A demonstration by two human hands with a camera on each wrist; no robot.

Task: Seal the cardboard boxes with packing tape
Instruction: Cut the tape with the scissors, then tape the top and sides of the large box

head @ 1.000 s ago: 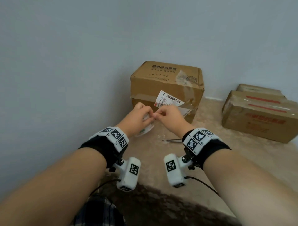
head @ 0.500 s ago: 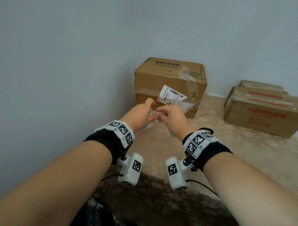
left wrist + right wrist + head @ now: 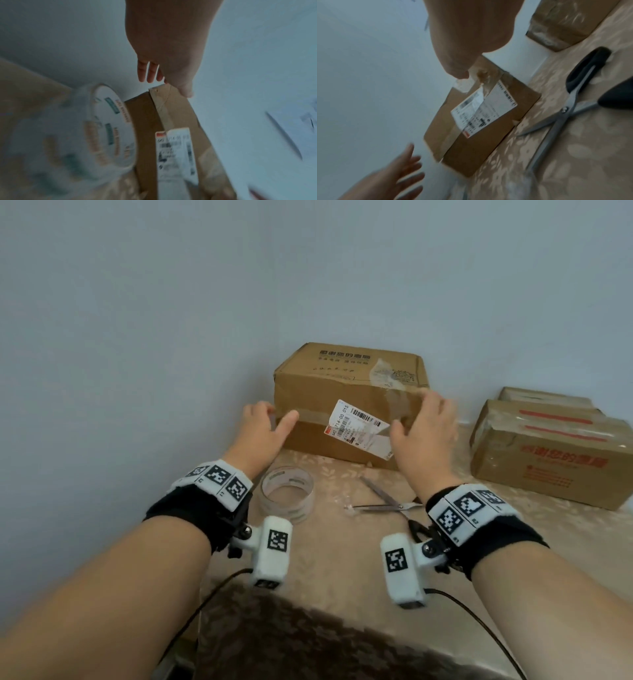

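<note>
A brown cardboard box [image 3: 346, 378] with a white shipping label [image 3: 358, 424] stands against the wall; old tape runs across its front. My left hand [image 3: 265, 428] is at the box's left front corner with straight fingers and holds nothing; the left wrist view shows the left hand [image 3: 164, 65] with its fingertips just short of that corner. My right hand [image 3: 424, 429] is spread in front of the box's right end, blurred and empty. A roll of clear packing tape [image 3: 287, 493] lies on the table behind my left wrist, and fills the left wrist view as the tape roll [image 3: 96, 135].
Open scissors [image 3: 387, 501] with black handles lie on the patterned tablecloth [image 3: 342, 559] by my right wrist. Two more brown boxes [image 3: 551, 453] sit stacked at the right. A plain wall stands just behind and left of the box.
Both hands were together at the tape roll in front of the box. The roll now lies on the table, and the hands have spread apart to the box's two ends.
</note>
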